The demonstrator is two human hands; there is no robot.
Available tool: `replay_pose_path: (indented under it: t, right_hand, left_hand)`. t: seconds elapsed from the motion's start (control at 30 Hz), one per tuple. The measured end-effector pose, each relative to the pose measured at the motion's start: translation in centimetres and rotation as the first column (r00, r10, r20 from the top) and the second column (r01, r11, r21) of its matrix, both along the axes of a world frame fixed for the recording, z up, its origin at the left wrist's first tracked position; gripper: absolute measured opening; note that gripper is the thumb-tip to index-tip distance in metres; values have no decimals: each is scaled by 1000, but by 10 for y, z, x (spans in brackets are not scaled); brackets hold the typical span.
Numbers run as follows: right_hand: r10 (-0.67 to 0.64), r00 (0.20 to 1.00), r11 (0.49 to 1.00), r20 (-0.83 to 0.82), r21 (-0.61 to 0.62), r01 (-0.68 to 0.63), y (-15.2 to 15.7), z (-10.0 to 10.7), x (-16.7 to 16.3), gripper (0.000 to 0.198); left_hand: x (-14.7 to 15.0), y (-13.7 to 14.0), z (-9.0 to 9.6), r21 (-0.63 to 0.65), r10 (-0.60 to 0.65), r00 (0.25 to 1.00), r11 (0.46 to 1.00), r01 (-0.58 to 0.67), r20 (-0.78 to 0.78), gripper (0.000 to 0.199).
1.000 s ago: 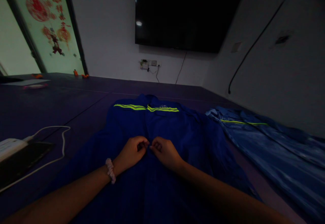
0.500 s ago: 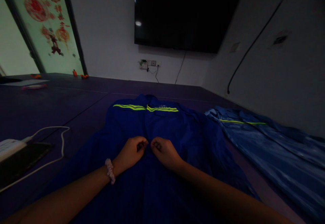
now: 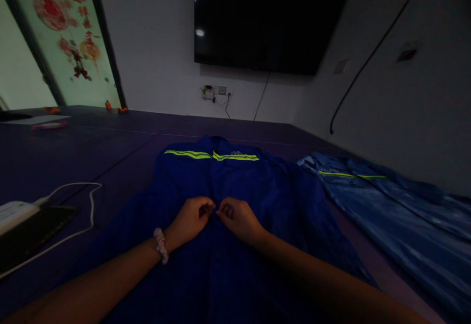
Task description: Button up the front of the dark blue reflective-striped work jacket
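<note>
A dark blue work jacket (image 3: 243, 186) lies spread face up on the purple surface, its collar at the far end and a yellow-green reflective stripe across the chest. At the middle of its front opening, my left hand (image 3: 193, 216) is closed in a pinch on the cloth edge. Close beside it, my right hand (image 3: 239, 218) pinches the same front edge, fingertips nearly meeting the left ones. Whatever small fastening lies between the fingertips is too dark and small to make out. A pale scrunchie (image 3: 161, 245) circles my left wrist.
To the right lies a second, lighter blue garment (image 3: 390, 211) with a yellow-green stripe. A phone (image 3: 37, 233), a white power strip (image 3: 16, 213) and a white cable (image 3: 91, 206) are on the left. A black screen (image 3: 268, 20) hangs on the far wall.
My right fingertips have shifted slightly left, closer to the left hand. The jacket lies as before.
</note>
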State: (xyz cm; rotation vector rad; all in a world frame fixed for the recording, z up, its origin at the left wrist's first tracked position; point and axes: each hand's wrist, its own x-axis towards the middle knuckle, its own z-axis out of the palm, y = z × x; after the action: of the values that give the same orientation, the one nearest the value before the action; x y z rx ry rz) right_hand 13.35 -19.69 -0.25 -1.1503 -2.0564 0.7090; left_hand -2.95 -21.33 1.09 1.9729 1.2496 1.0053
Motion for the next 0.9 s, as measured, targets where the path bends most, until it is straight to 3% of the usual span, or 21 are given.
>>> replay_pose_path:
  t: [0.23, 0.43, 0.67, 0.9]
  right_hand:
    - [-23, 1000, 998, 12, -52, 23, 3, 3, -1, 6]
    - [-82, 994, 992, -76, -103, 74, 2, 6, -3, 8]
    - [-48, 998, 996, -41, -74, 44, 5, 2, -1, 10]
    - [-40, 999, 999, 1, -28, 40, 3, 0, 0, 6]
  left_hand:
    - [1, 0, 0, 0, 2, 1000, 1000, -2, -10, 23]
    - [0, 3, -4, -6, 10, 1000, 1000, -10, 22, 20]
    - [3, -1, 0, 34, 54, 998, 998, -54, -15, 25]
    - [3, -2, 0, -41, 49, 998, 998, -47, 36, 24]
